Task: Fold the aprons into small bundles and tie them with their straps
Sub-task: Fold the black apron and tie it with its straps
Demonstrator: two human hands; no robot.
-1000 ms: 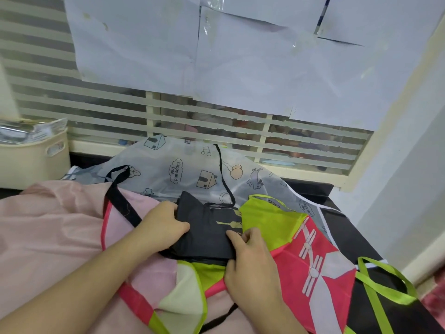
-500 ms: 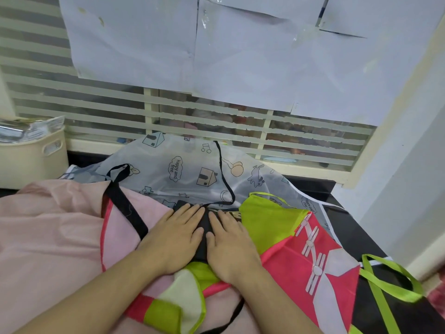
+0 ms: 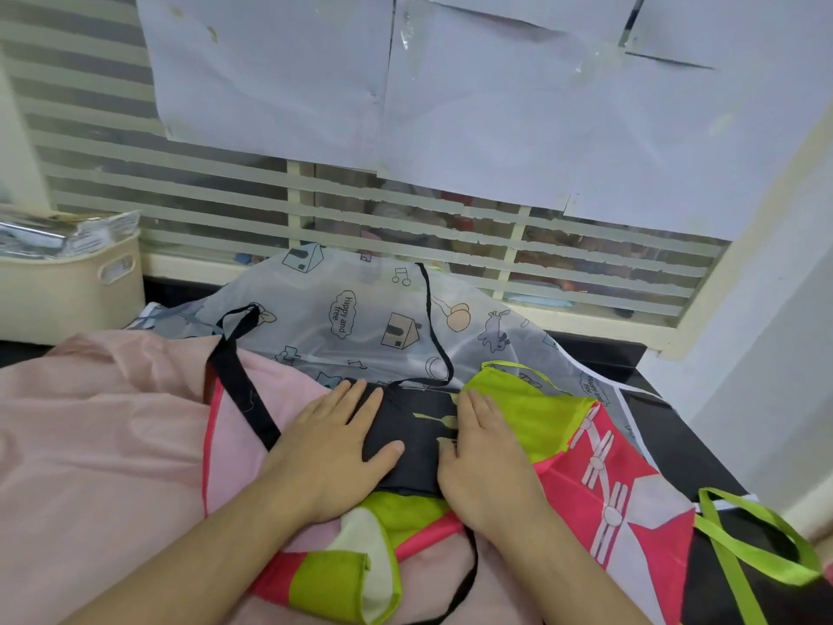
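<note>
A folded black apron (image 3: 417, 437) with a pale fork-and-spoon print lies on top of a heap of aprons. My left hand (image 3: 331, 448) presses flat on its left side, fingers straight. On its right side my right hand (image 3: 484, 457) lies flat too. A thin black strap (image 3: 435, 322) loops from the bundle's far edge over the grey printed apron. Another thin black strap (image 3: 466, 579) trails toward me between my forearms.
Under the bundle lie a pink-and-lime apron (image 3: 599, 484), a pale pink apron (image 3: 90, 444) with a wide black strap (image 3: 241, 385), and a grey cartoon-print apron (image 3: 360, 318). A cream basket (image 3: 67, 286) stands at far left. Lime straps (image 3: 743, 548) lie at right.
My hands have slid apart across the black bundle: they were close together on its middle, and now each lies flat on one side, with the printed middle showing.
</note>
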